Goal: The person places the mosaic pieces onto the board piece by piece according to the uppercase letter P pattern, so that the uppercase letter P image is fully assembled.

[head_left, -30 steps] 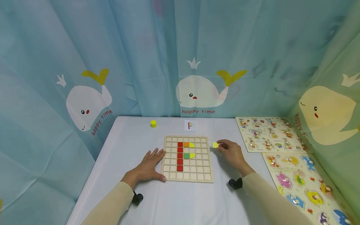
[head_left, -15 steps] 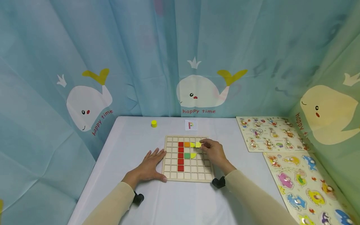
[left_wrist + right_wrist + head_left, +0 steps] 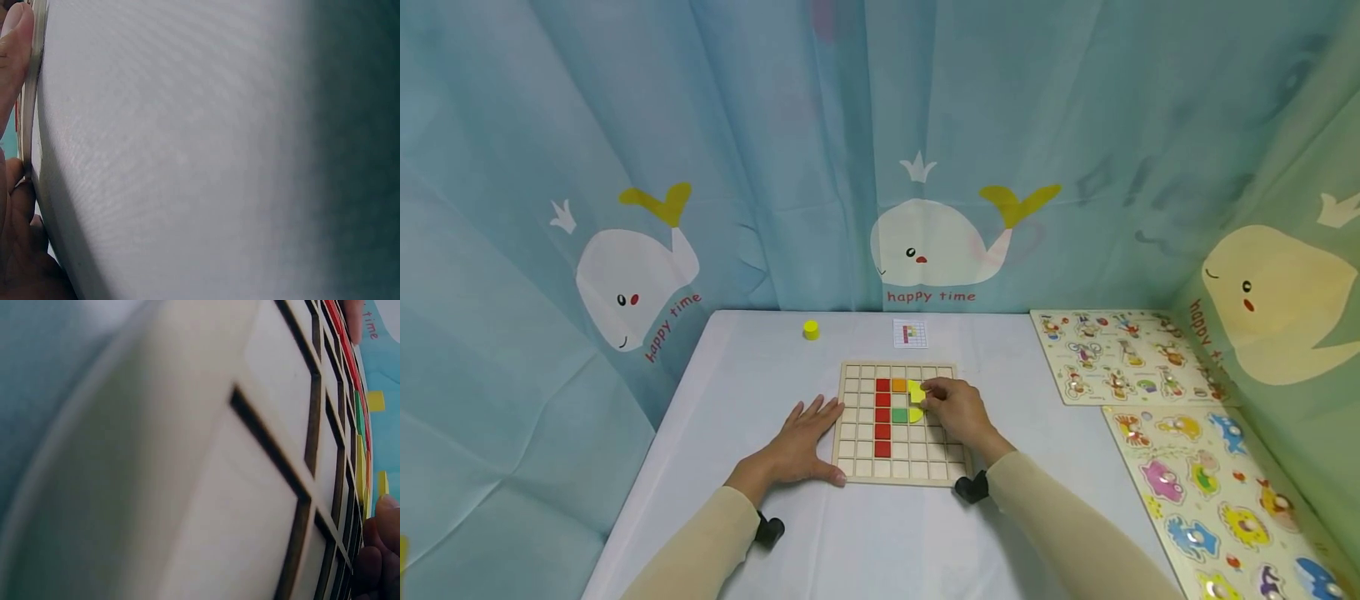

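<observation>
My right hand (image 3: 958,412) pinches a small yellow square tile (image 3: 917,396) by its right side, over the wooden grid board (image 3: 898,468). In the head view the tile overlaps the column between two yellow rounded pieces, the upper one partly covered, the lower one (image 3: 916,416) beside a green tile (image 3: 899,415). Fingertips (image 3: 387,515) hold the tile edge-on in the right wrist view. An orange tile (image 3: 899,385) and a column of red tiles (image 3: 882,417) sit in the grid. With fingers spread, my left hand (image 3: 795,442) rests against the board's left edge.
Behind the board lie a small pattern card (image 3: 911,334) and a yellow cylinder (image 3: 811,331). Two picture puzzle boards, one at the back (image 3: 1105,354) and one nearer (image 3: 1217,492), line the right side. A blue whale-print curtain (image 3: 790,167) encloses the table.
My right hand has carried the yellow tile leftward from beside the board to over the yellow pieces, then slightly lower. The left hand keeps its place at the board's edge.
</observation>
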Demonstrator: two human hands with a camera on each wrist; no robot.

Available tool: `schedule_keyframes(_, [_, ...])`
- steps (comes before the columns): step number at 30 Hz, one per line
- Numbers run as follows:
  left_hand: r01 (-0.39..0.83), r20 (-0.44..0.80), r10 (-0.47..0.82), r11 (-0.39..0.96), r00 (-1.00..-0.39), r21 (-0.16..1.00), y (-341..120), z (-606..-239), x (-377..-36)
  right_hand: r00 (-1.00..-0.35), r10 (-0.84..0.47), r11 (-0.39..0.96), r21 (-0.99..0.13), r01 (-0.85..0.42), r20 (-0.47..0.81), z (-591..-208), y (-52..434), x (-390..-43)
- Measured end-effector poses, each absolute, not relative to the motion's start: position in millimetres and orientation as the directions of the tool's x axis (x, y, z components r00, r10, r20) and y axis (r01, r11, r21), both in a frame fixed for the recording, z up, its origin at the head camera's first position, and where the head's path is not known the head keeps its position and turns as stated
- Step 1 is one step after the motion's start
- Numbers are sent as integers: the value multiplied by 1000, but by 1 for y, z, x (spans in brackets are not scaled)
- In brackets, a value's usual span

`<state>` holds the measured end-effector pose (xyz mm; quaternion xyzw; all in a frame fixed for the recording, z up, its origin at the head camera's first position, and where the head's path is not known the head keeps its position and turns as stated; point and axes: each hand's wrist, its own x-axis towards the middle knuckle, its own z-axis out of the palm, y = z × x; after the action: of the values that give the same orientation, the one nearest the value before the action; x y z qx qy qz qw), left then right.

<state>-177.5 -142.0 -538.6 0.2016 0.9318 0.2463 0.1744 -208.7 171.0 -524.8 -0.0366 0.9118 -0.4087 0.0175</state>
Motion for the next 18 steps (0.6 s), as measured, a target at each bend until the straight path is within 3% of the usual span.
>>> schedule_keyframes(18, [279,-229,447,807,-865,521,-142,-540,-178,-996,-72,700,-714,-6,-62,-522,165,-210])
